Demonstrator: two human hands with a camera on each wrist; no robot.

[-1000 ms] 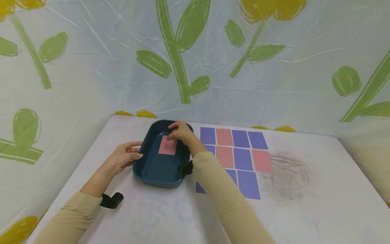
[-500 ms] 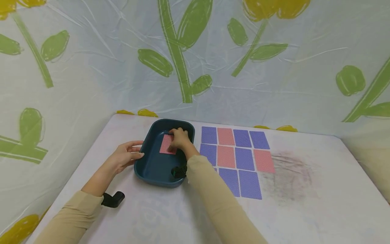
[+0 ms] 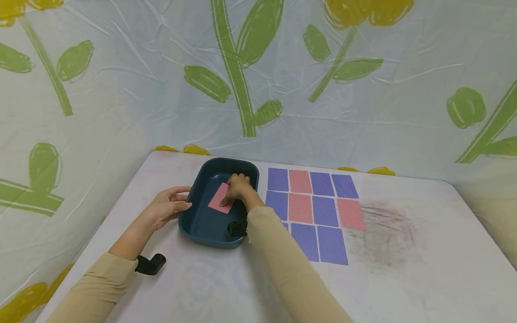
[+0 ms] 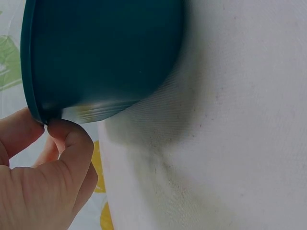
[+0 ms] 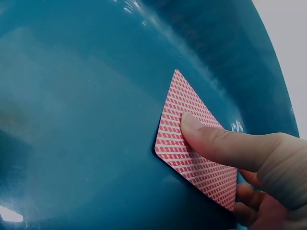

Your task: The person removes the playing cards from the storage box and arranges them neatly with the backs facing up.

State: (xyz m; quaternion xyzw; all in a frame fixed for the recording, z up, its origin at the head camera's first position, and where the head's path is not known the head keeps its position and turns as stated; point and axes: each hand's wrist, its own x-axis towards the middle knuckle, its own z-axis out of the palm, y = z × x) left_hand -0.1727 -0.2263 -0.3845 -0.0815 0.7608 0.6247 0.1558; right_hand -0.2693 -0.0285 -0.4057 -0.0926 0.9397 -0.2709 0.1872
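A dark blue-green basin [image 3: 202, 231] stands at the left of the table, raised on its left side in the left wrist view. My left hand [image 3: 164, 207] pinches its left rim [image 4: 29, 72] between thumb and fingers. Inside the basin, my right hand [image 3: 239, 190] holds a red-backed playing card [image 3: 217, 200], patterned side up. The right thumb [image 5: 211, 136] lies across the card's back in the right wrist view, and the other fingers curl at its far edge, partly hidden. The card slants over the basin's floor [image 5: 86, 120].
Blue-backed cards [image 3: 325, 211] and red-backed cards [image 3: 300, 208] lie in rows on the white table [image 3: 412, 278], right of the basin. My right forearm [image 3: 291, 255] overlaps the front row. A flower-printed sheet [image 3: 161, 89] hangs behind.
My right hand has come down lower into the basin and taken hold of the red card, which has turned clockwise in the head view. The left hand stays at the rim.
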